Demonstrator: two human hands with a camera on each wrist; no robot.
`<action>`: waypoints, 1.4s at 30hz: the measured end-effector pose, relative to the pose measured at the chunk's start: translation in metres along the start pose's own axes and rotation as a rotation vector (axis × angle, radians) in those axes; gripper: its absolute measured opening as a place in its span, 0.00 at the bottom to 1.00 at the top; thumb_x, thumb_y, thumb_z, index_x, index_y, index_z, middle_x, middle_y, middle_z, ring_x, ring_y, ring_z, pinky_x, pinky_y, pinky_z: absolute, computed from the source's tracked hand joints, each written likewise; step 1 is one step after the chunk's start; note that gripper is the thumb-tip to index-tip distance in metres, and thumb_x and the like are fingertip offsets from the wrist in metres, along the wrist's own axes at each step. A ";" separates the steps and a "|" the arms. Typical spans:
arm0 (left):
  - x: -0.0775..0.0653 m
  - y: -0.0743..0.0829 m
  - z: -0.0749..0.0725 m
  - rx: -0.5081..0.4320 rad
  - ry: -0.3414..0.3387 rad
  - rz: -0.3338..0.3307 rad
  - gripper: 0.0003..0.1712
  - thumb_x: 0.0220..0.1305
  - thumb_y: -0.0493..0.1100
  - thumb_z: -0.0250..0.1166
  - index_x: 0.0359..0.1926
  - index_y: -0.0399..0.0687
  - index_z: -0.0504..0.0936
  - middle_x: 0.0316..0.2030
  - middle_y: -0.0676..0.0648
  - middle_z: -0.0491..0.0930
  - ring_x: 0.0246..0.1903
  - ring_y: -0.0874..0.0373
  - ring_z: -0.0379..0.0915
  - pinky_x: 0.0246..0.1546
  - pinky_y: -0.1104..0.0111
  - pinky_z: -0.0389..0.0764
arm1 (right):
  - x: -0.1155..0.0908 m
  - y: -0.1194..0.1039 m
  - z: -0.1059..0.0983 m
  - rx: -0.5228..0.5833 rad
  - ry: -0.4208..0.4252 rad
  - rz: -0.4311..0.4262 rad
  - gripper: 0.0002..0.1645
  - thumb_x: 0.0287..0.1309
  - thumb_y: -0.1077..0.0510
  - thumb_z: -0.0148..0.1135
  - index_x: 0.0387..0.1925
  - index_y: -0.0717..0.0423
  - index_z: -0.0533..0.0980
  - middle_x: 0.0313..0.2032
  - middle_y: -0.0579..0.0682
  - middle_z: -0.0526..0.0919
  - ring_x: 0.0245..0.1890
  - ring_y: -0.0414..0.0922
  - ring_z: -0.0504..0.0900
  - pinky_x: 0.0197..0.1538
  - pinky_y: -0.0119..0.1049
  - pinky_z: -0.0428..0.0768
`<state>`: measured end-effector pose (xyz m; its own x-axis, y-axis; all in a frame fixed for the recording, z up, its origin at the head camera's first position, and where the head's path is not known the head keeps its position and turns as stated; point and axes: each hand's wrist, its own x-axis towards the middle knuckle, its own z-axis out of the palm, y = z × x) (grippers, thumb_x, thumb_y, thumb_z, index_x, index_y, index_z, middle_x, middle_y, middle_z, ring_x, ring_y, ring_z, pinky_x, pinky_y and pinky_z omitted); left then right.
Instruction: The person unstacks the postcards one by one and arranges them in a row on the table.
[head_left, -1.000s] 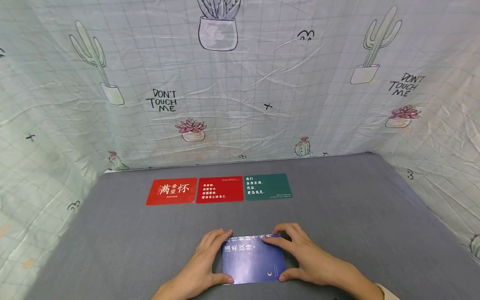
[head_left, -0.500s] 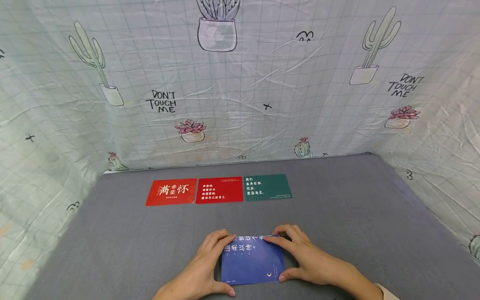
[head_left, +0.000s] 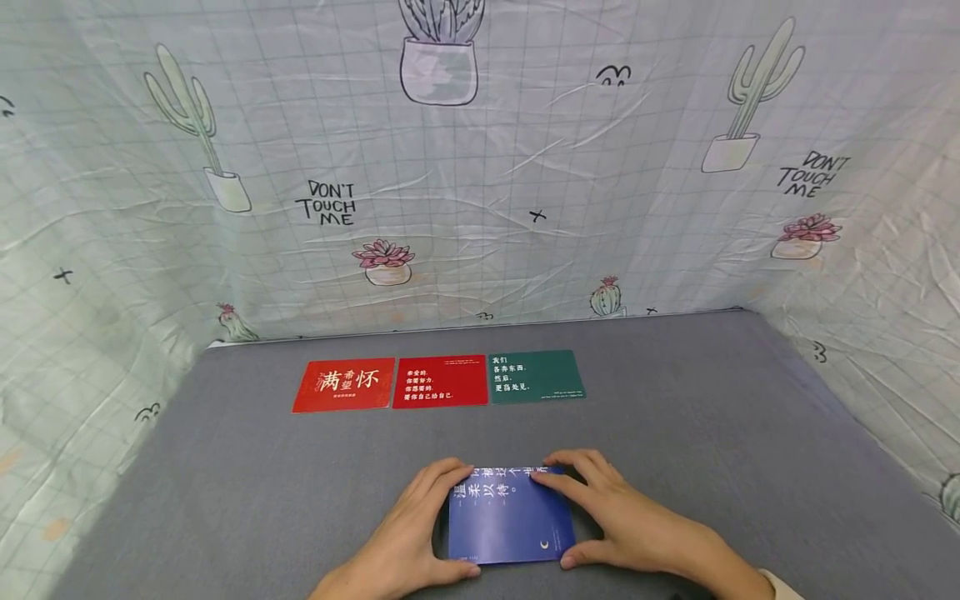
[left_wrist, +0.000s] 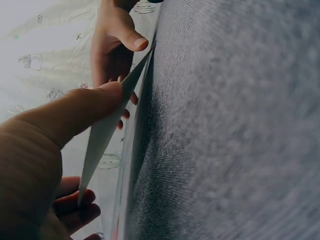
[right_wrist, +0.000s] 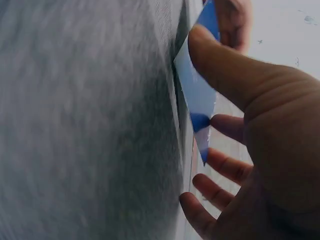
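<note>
A blue postcard (head_left: 510, 529) with white Chinese characters and a small moon lies between my hands at the near middle of the grey table. My left hand (head_left: 412, 537) holds its left side, thumb at the near edge and fingertips at the far edge. On the right side, my right hand (head_left: 626, 517) grips it the same way, with the index fingertip over the printed text. Both wrist views show the card tilted: its pale underside (left_wrist: 102, 135) in the left, its blue face (right_wrist: 197, 82) in the right. Some fingers behind it are hidden.
Farther back, an orange-red card (head_left: 343, 385), a red card (head_left: 440, 382) and a green card (head_left: 536, 377) lie flat in a row. Behind them the grey tabletop (head_left: 712, 417) meets a cactus-print cloth (head_left: 487, 192), which also hangs at both sides.
My left fingertips have slid slightly right along the far edge of the postcard, and the left thumb has shifted at its near edge. The right hand keeps its hold; the row of cards stays put.
</note>
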<state>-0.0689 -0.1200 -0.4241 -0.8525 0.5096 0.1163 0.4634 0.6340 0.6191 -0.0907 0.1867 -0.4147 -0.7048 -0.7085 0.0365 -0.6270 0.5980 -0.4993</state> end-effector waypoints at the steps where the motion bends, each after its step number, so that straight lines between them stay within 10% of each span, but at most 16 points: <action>1: 0.001 0.001 0.000 -0.002 0.007 0.004 0.54 0.42 0.62 0.76 0.68 0.54 0.62 0.63 0.57 0.59 0.60 0.58 0.57 0.57 0.51 0.69 | 0.000 0.000 -0.001 -0.004 0.000 -0.001 0.51 0.48 0.31 0.66 0.71 0.33 0.56 0.68 0.43 0.54 0.64 0.44 0.54 0.56 0.54 0.72; 18: 0.019 0.019 0.000 0.034 0.077 0.042 0.54 0.40 0.57 0.78 0.67 0.50 0.63 0.65 0.53 0.60 0.62 0.58 0.57 0.58 0.51 0.69 | 0.001 0.009 -0.014 -0.063 0.031 -0.014 0.54 0.46 0.33 0.69 0.72 0.33 0.54 0.68 0.43 0.54 0.65 0.43 0.54 0.56 0.50 0.73; 42: 0.090 0.043 0.012 0.241 0.191 0.114 0.55 0.40 0.61 0.77 0.67 0.45 0.65 0.63 0.47 0.61 0.64 0.52 0.54 0.62 0.54 0.63 | -0.003 0.052 -0.067 -0.070 0.151 0.002 0.52 0.40 0.51 0.79 0.68 0.42 0.64 0.68 0.48 0.58 0.64 0.51 0.54 0.55 0.56 0.71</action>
<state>-0.1230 -0.0398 -0.3969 -0.8109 0.4815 0.3325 0.5833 0.7101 0.3943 -0.1431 0.2448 -0.3825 -0.7444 -0.6464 0.1676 -0.6435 0.6274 -0.4384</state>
